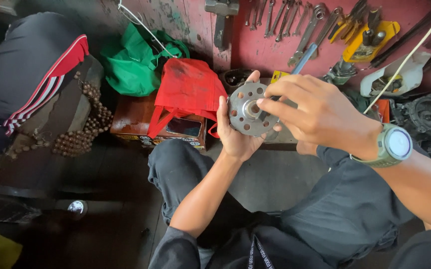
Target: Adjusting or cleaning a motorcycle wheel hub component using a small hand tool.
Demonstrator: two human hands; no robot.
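1. A round metal disc [249, 109], grey, with a ring of drilled holes and a raised central hub, is held up in front of the knees, just right of frame centre. It is not resting on any table or on the floor.

2. The left hand [235, 134] cups the disc from 7 o'clock: the palm is behind it, the thumb is laid along the rim at 9 o'clock, and a fingertip shows over the rim at 12 o'clock. The grip is closed around the disc's edge and carries its weight.

3. The right hand [320, 112], with a green wristwatch [394, 144] on it, comes in from 3 o'clock. Its fingers are bent down onto the disc face beside the hub. Whether a small part is pinched between the fingertips cannot be told; the fingertips are partly hidden.

4. Step judged in hand: the hub area is being inspected or worked by the fingers while the disc is steadied.

5. The next move is judged to call for a steady left-hand hold with the face kept towards the camera, and fine fingertip work at the hub rather than force.

6. Surroundings: spanners [295, 25] are hung on the red wall at 12 o'clock; a red cloth bag [188, 89] and a green bag [135, 62] lie at 10 o'clock; another person's striped sleeve [36, 74] is at 9 o'clock.
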